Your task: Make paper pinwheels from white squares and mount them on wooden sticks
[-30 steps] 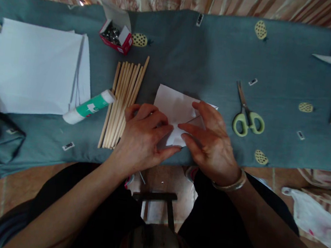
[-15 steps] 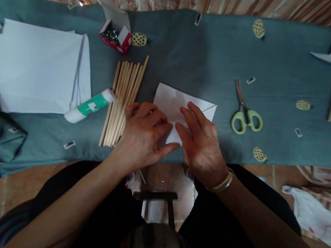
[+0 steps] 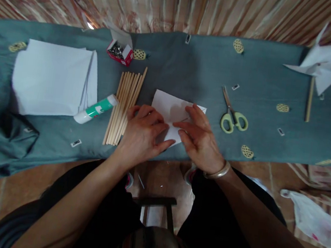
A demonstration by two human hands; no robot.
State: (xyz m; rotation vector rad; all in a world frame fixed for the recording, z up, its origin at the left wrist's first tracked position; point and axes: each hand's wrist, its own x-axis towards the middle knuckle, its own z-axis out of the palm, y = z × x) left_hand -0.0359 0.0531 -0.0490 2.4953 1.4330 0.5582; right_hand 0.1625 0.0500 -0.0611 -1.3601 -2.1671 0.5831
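A folded piece of white paper [image 3: 168, 101] lies on the cloth in front of me, with crease lines and a narrow flap edge by my right fingers. My left hand [image 3: 143, 131] rests over its left side, fingers bent and thumb held apart, tips pressing on the paper. From the right, my right hand [image 3: 201, 138] reaches onto the sheet with its fingers apart. Its index fingertip touches the paper near the middle, close to the left fingertips. A bracelet [image 3: 219, 171] circles the right wrist. The hands cover the lower part of the paper.
Wooden sticks [image 3: 124, 109] lie left of my hand, beside a glue stick [image 3: 96, 109] and stacked white sheets [image 3: 50, 77]. Behind stands an open red box [image 3: 120, 52] of small metal pieces. Scissors [image 3: 233, 118] and a paper pinwheel [image 3: 320, 66] lie rightward.
My right fingers have moved inward over the paper, the index fingertip now nearer the centre. The left hand stays almost in place. The view has shifted, showing more curtain and the whole pinwheel.
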